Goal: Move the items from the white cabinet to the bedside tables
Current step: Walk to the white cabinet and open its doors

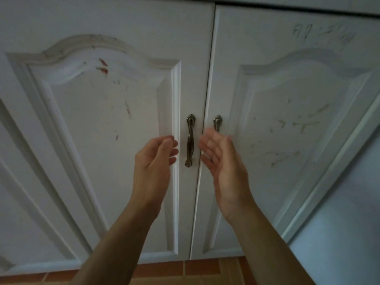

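At white cabinet | closed doors block | left grip, right grip released near handles

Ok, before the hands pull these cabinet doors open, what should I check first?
1. Left door and right door shut: ok, they meet at the seam.
2. Left hand free: ok, fingers relaxed, holding nothing.
3. Right hand free: ok, open and empty.
4. Left door's handle gripped: not ok, it stands clear beside the fingertips.
5. Right door's handle gripped: not ok, the open right hand only covers its lower part.
6. What items are inside: cannot tell, the doors hide them.
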Motion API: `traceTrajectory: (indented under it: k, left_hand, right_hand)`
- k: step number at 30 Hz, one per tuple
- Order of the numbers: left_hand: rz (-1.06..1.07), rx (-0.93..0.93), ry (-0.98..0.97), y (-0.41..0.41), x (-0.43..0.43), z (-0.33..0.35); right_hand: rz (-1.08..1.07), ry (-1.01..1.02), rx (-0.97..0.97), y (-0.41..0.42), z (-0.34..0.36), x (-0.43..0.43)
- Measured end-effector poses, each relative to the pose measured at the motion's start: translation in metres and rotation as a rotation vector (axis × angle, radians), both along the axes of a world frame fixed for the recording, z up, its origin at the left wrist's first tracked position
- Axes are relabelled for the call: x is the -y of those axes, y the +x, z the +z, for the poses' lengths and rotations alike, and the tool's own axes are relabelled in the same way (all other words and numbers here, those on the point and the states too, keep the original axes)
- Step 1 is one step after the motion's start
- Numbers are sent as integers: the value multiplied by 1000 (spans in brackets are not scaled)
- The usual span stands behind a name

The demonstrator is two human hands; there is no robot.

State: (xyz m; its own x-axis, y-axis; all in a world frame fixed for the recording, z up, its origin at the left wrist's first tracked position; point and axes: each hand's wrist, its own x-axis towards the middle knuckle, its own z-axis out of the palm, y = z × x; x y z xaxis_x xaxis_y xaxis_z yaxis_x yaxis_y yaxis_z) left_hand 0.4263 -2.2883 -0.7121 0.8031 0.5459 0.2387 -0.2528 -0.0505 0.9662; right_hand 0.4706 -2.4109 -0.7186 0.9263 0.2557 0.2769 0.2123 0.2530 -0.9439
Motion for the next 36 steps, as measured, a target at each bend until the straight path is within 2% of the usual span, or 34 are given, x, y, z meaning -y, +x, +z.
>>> traceTrajectory:
  k: [6, 13, 20, 28, 36]
  left_hand:
    - [-28, -13, 71, 13, 9, 1]
    - [-3, -53, 27, 29, 7, 0]
    - [57, 67, 58, 34, 16, -13]
    - [189, 68, 172, 48, 19, -16]
    - [155, 62, 192, 51, 19, -20]
  right_hand:
    - [-28, -41, -33, -6, 5, -11]
    - [-69, -108, 7, 3, 23, -16]
    - [-206, -280, 197, 19, 17, -14]
    - [-397, -576, 474, 23, 29, -15]
    - [-405, -563, 486, 23, 15, -23]
